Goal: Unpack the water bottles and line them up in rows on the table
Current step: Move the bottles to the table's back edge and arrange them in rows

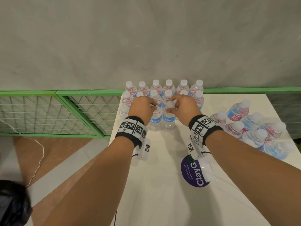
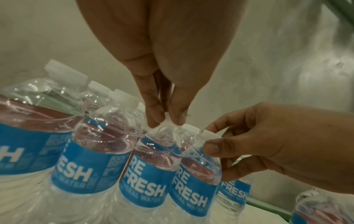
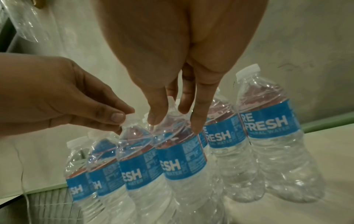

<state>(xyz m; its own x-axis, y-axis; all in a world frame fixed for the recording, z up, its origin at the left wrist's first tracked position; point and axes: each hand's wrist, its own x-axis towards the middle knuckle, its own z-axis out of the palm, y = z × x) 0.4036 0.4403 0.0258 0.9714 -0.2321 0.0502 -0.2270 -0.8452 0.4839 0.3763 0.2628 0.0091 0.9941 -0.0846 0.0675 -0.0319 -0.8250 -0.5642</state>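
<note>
Clear water bottles with blue labels and white caps stand in rows (image 1: 162, 88) at the far edge of the white table (image 1: 162, 193). My left hand (image 1: 154, 107) pinches the cap of an upright bottle (image 1: 155, 119) in the nearest row. In the left wrist view the left hand (image 2: 166, 121) has thumb and finger on that cap. My right hand (image 1: 171, 105) pinches the cap of the bottle (image 1: 168, 119) right beside it, and the right hand (image 3: 170, 118) shows the same in the right wrist view. Both bottles stand side by side, bases near the tabletop.
A torn shrink-wrapped pack (image 1: 254, 128) with several bottles lies on the table's right side. A purple round sticker (image 1: 193, 173) is on the near table. Green mesh panels (image 1: 57, 115), a white cable (image 1: 39, 160) and a black bag (image 1: 11, 204) lie left of the table, with a grey wall behind.
</note>
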